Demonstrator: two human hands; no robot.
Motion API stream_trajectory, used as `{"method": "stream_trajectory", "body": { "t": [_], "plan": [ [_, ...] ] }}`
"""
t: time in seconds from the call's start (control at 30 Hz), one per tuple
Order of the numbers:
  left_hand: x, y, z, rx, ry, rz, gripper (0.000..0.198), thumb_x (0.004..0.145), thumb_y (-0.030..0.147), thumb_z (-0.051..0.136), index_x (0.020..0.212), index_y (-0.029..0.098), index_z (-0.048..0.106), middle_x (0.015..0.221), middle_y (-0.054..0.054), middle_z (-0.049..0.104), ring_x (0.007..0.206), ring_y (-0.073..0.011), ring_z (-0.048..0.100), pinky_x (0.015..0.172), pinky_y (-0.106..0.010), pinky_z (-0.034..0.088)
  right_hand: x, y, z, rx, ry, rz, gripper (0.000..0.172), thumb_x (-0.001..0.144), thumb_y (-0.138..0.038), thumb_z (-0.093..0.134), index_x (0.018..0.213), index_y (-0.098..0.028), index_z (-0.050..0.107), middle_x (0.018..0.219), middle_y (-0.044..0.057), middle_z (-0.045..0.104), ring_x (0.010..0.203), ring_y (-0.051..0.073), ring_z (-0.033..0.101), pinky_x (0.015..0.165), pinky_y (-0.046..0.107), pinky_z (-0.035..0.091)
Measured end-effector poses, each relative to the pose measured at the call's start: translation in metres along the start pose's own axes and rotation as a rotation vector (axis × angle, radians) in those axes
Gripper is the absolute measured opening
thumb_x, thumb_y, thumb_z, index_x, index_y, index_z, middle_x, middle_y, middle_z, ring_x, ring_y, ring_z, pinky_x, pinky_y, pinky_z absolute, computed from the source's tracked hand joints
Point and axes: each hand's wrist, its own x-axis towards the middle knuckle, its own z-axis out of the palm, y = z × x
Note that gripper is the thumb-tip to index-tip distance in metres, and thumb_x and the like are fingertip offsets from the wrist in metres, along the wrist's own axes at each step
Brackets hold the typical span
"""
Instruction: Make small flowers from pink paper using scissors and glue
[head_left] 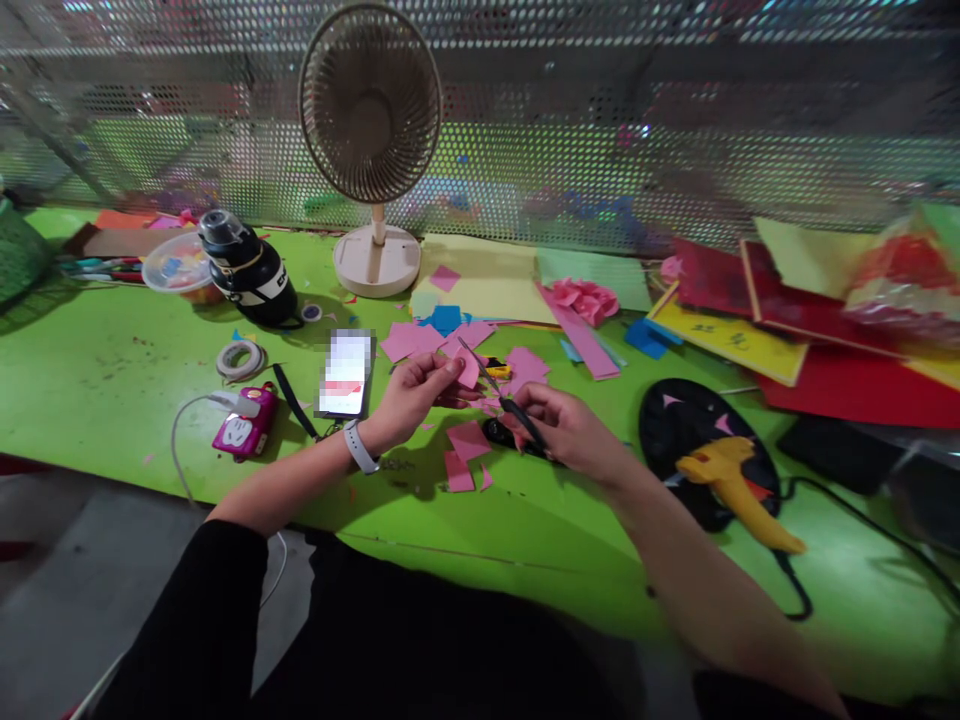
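Two hands meet over the green table (pixel 112 370), near its centre.

- Far left: clear tub (pixel 178 266) and black bottle (pixel 249 272). Nearer: tape roll (pixel 240 358), pink plug block (pixel 244 428), phone (pixel 346 378) lying flat.
- Left hand (pixel 411 395): thumb and fingertips pinched tight on a small pink paper piece (pixel 468 368), held just above the table, between the two hands.
- Scissors (pixel 491 378): blades slant up and leftward across the piece. How far they are parted, I cannot tell.
- Pink offcuts (pixel 466 442) lie on the table just below both hands.
- Right hand (pixel 574 432): closed round the black scissor handles, low over the table.
- Right: yellow glue gun (pixel 739 485) resting on a black mat (pixel 675 420), well apart from the hands.

Judgement on the cut: the piece is small, so the pinch should sit close to the cut line to stop it flexing, with the fingertips kept off the blade path. Better to turn the paper into the blades than to swing the scissors. Short strokes made deep in the blades should give a cleaner edge than snips at the tips.
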Motion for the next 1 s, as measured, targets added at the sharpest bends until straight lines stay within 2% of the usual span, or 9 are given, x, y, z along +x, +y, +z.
{"method": "stream_trajectory", "body": {
  "t": [0.27,0.53,1.0],
  "plan": [
    [0.0,0.0,-0.004,0.054,-0.062,-0.001,0.042,0.078,0.052,0.076,0.085,0.015,0.059,0.073,-0.004,0.073,0.067,-0.0133,0.073,0.065,-0.023,0.057,-0.001,0.001,-0.001,-0.024,-0.016,0.012,0.054,0.063,-0.067,0.079,0.077,-0.021,0.052,0.062,-0.001,0.059,0.054,0.012,0.052,0.046,0.024,0.036],
    [0.001,0.0,-0.005,0.024,-0.048,-0.005,0.042,0.076,0.052,0.076,0.084,0.015,0.059,0.071,-0.004,0.073,0.064,-0.0121,0.072,0.06,-0.02,0.055,0.0,0.0,-0.001,0.002,-0.013,0.025,0.057,0.061,-0.069,0.078,0.075,-0.021,0.051,0.06,-0.002,0.058,0.049,0.01,0.049,0.043,0.023,0.032],
    [0.005,0.003,-0.013,0.058,-0.13,-0.049,0.037,0.079,0.047,0.076,0.084,0.016,0.058,0.071,-0.004,0.074,0.063,-0.0113,0.072,0.061,-0.02,0.055,0.0,0.004,-0.006,0.008,-0.036,0.013,0.055,0.062,-0.066,0.08,0.074,-0.021,0.051,0.058,-0.002,0.06,0.048,0.01,0.05,0.044,0.023,0.035]
  ]
}}
